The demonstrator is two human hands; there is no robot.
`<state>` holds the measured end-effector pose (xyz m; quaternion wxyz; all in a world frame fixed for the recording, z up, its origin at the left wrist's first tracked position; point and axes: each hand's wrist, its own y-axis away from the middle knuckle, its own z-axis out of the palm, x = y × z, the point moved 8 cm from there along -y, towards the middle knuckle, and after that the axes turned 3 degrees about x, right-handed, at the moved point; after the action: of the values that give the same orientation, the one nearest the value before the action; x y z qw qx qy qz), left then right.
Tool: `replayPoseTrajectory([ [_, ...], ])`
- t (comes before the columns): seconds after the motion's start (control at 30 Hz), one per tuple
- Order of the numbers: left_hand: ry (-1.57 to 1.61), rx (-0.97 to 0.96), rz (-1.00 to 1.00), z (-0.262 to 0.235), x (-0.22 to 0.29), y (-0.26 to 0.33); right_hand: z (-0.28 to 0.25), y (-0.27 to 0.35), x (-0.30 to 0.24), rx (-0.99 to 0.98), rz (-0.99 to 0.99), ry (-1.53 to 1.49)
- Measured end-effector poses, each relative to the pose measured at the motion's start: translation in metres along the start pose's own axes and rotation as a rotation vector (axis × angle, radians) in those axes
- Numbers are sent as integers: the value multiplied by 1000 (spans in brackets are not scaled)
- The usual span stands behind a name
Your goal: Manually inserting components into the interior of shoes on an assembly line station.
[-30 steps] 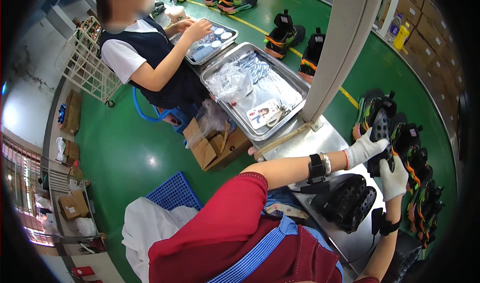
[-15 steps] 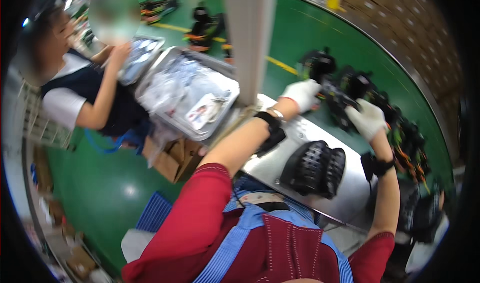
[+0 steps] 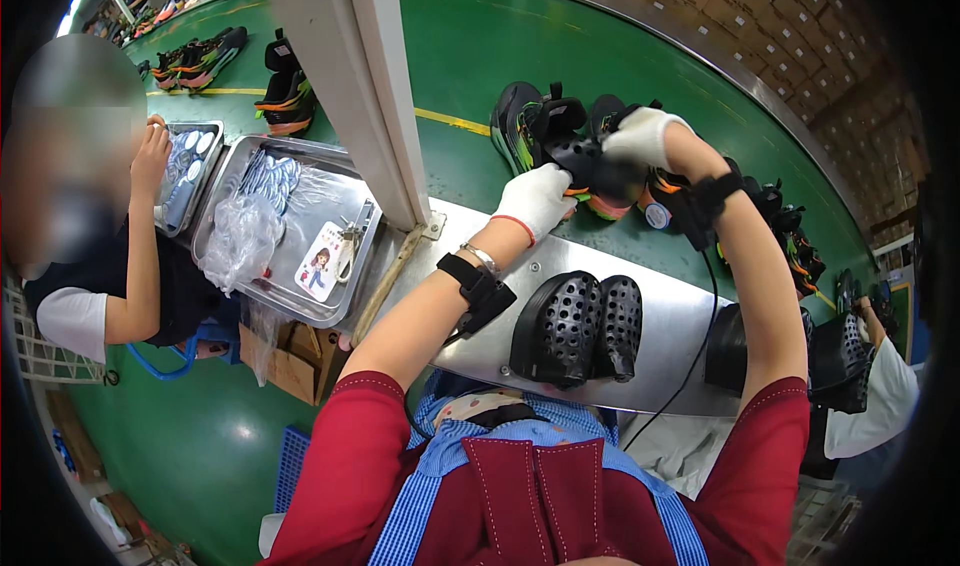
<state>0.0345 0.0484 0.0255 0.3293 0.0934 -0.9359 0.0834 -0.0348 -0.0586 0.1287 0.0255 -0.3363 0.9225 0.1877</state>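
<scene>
One perforated form point(image 3: 574, 154), black, partly hidden

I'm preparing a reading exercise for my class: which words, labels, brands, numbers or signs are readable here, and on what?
No text is clearly readable.
Brown cartons: labels, too small.
White card with a cartoon figure: any print, too small.
Round white disc below the right hand: any marks, too blurred.
Black perforated clog at the left hand: no readable text.

Bright light, glare on green floor point(image 3: 240, 432), fisheye-bent edges; black corners
</scene>
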Motion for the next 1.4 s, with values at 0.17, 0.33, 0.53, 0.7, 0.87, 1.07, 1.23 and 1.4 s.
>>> replayPoseTrajectory([
  [0.17, -122, 6, 14, -4, 5, -8, 12, -29, -55, 94, 50, 296],
  [0.33, -131, -283, -129, 12, -20, -24, 63, -66, -61, 163, 72, 257],
  [0.53, -215, -725, -178, 18, -17, -31, 65, -81, -70, 122, -199, 164],
  [0.7, -231, -767, -198, 21, -18, -34, 70, -91, -70, 83, -163, 353],
  [0.87, -232, -841, -212, 33, -24, -38, 69, -99, -73, 262, -176, 206],
  [1.07, -237, -864, -268, 26, -27, -34, 66, -94, -77, 231, -168, 202],
  [1.23, -235, -996, -333, 40, -38, -36, 71, -108, -65, 244, -86, 142],
  [1.4, -296, -911, -318, 34, -30, -40, 68, -90, -56, 165, -294, -49],
])
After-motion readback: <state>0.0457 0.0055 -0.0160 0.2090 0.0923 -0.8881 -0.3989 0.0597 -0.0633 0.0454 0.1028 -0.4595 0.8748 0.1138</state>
